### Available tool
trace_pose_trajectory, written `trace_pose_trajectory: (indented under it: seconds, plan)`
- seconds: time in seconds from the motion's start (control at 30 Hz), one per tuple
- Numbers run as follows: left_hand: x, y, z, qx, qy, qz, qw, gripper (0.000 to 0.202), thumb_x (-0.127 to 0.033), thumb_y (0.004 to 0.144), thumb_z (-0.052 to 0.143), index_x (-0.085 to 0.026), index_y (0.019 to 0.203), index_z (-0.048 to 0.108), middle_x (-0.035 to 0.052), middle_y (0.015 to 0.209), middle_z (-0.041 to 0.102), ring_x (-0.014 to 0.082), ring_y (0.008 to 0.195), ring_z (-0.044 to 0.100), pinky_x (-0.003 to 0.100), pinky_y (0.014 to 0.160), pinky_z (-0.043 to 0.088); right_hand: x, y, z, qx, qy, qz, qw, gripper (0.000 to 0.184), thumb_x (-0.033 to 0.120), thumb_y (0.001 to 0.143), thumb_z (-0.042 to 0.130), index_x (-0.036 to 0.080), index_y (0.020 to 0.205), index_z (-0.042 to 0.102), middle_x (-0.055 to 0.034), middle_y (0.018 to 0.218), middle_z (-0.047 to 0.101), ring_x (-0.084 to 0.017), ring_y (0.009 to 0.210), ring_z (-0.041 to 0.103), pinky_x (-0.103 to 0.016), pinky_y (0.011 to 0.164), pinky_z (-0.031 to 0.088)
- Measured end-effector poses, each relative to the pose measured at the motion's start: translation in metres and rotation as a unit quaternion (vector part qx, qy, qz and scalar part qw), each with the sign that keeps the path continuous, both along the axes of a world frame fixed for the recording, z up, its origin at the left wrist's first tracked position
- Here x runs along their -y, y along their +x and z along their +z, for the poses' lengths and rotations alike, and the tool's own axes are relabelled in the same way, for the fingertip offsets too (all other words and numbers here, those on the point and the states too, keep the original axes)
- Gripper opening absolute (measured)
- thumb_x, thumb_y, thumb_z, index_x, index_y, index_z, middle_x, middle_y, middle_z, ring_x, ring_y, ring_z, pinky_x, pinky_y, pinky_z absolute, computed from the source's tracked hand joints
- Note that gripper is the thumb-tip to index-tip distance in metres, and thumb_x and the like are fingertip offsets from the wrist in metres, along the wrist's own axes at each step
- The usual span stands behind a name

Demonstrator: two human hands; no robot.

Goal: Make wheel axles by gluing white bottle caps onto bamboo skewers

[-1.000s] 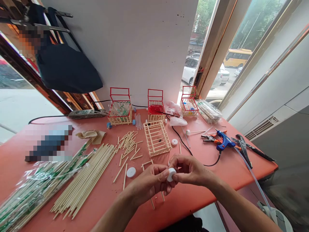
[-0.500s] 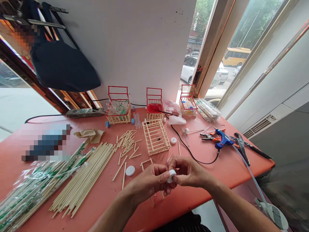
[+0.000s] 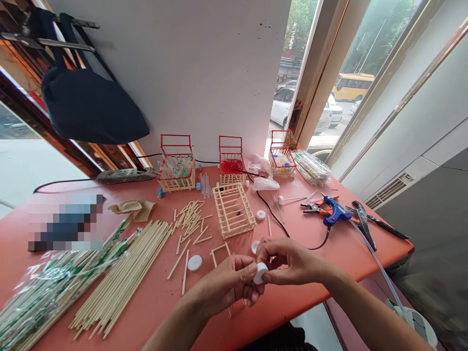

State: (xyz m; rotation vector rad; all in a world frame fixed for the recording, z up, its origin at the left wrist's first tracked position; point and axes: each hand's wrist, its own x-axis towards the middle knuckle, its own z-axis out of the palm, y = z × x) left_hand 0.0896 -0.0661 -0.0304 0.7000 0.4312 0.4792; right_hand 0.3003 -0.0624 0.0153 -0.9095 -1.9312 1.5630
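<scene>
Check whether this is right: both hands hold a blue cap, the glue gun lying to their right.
Blue is wrong: in the head view, the left hand and right hand hold a white cap, the glue gun lying to their right.

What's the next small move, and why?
Probably take the white cap in the left hand alone, freeing the right hand: both hands are on the cap, and the blue glue gun lies unheld off to the right.
</scene>
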Motion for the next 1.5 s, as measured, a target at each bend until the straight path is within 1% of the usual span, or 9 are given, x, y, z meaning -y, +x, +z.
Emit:
trace_pose_trajectory:
  seconds: [0.4, 0.53, 0.63, 0.73, 0.83, 0.9, 1.13, 1.37, 1.5]
  plan:
    - [0.0, -0.001, -0.006, -0.018, 0.0, 0.001, 1.0, 0.055, -0.057, 0.065, 0.092, -0.008, 0.081, 0.074, 0.0058, 0.069, 0.068, 0.0093, 0.052, 0.061, 0.02, 0.052, 0.048, 0.005, -0.01, -0.009, -0.001, -0.028, -0.041, 0.999, 0.015, 0.004, 0.071, 0.066, 0.017, 0.076, 0.062, 0.0015, 0.081, 0.06, -0.01, 0.067, 0.055, -0.021, 0.059, 0.046]
    - [-0.001, -0.001, -0.005, -0.03, 0.02, 0.011, 0.999, 0.055, -0.058, 0.066, 0.091, -0.008, 0.08, 0.073, 0.0046, 0.067, 0.066, 0.0092, 0.053, 0.059, 0.021, 0.053, 0.047, 0.004, -0.008, -0.008, -0.005, -0.013, -0.043, 0.999, 0.013, 0.013, 0.078, 0.073, 0.018, 0.078, 0.061, 0.0008, 0.083, 0.06, -0.01, 0.069, 0.057, -0.022, 0.061, 0.049]
    - [-0.001, -0.001, 0.007, -0.048, 0.073, 0.052, 0.995, 0.046, -0.051, 0.069, 0.091, -0.011, 0.084, 0.073, 0.003, 0.071, 0.065, 0.0106, 0.06, 0.059, 0.022, 0.059, 0.048, 0.006, 0.001, -0.005, -0.02, 0.034, -0.044, 0.998, 0.014, 0.027, 0.089, 0.073, 0.019, 0.097, 0.066, -0.0049, 0.102, 0.064, -0.016, 0.091, 0.064, -0.028, 0.077, 0.055]
    - [0.0, -0.001, 0.02, -0.143, 0.251, 0.171, 0.942, 0.033, -0.038, 0.075, 0.088, -0.016, 0.095, 0.076, 0.0034, 0.081, 0.069, 0.0148, 0.071, 0.061, 0.025, 0.067, 0.048, 0.012, 0.01, -0.008, -0.018, 0.035, -0.1, 0.994, 0.031, 0.04, 0.097, 0.068, 0.021, 0.121, 0.063, -0.008, 0.112, 0.064, -0.019, 0.101, 0.063, -0.032, 0.082, 0.055]
    - [0.002, 0.0, 0.024, -0.25, 0.437, 0.252, 0.826, 0.019, -0.022, 0.082, 0.08, -0.021, 0.1, 0.078, 0.0061, 0.096, 0.073, 0.0193, 0.083, 0.063, 0.029, 0.074, 0.05, 0.018, 0.009, -0.015, -0.04, -0.049, -0.126, 0.99, 0.043, 0.058, 0.094, 0.066, 0.018, 0.11, 0.065, -0.0048, 0.095, 0.063, -0.017, 0.085, 0.061, -0.028, 0.067, 0.054]
    - [0.004, 0.002, 0.022, -0.267, 0.496, 0.263, 0.783, 0.022, -0.017, 0.085, 0.075, -0.023, 0.106, 0.078, 0.0069, 0.101, 0.074, 0.0217, 0.089, 0.066, 0.03, 0.077, 0.051, 0.02, 0.004, -0.021, -0.082, -0.106, -0.128, 0.983, 0.05, 0.065, 0.089, 0.068, 0.016, 0.101, 0.065, -0.0033, 0.09, 0.061, -0.016, 0.081, 0.059, -0.026, 0.064, 0.054]
    - [0.008, 0.005, 0.016, -0.258, 0.526, 0.289, 0.757, 0.027, -0.018, 0.086, 0.075, -0.026, 0.113, 0.078, 0.0063, 0.1, 0.075, 0.0232, 0.09, 0.07, 0.03, 0.079, 0.055, 0.023, -0.013, -0.036, -0.154, -0.189, -0.195, 0.95, 0.049, 0.062, 0.083, 0.078, 0.016, 0.086, 0.064, 0.0045, 0.07, 0.056, -0.007, 0.055, 0.048, -0.023, 0.055, 0.039]
    - [0.009, 0.004, 0.015, -0.261, 0.551, 0.319, 0.725, 0.027, -0.019, 0.088, 0.075, -0.025, 0.114, 0.079, 0.0063, 0.094, 0.075, 0.0232, 0.087, 0.071, 0.028, 0.076, 0.055, 0.02, -0.02, -0.033, -0.136, -0.166, -0.211, 0.954, 0.049, 0.063, 0.081, 0.079, 0.016, 0.082, 0.066, 0.0034, 0.067, 0.057, -0.008, 0.055, 0.046, -0.024, 0.054, 0.035]
    - [0.008, 0.002, 0.014, -0.263, 0.554, 0.31, 0.727, 0.025, -0.018, 0.09, 0.073, -0.024, 0.114, 0.078, 0.0061, 0.095, 0.075, 0.0221, 0.087, 0.07, 0.027, 0.077, 0.055, 0.019, -0.025, -0.036, -0.157, -0.153, -0.212, 0.952, 0.047, 0.061, 0.083, 0.078, 0.016, 0.085, 0.068, 0.0025, 0.071, 0.058, -0.01, 0.058, 0.048, -0.024, 0.056, 0.037]
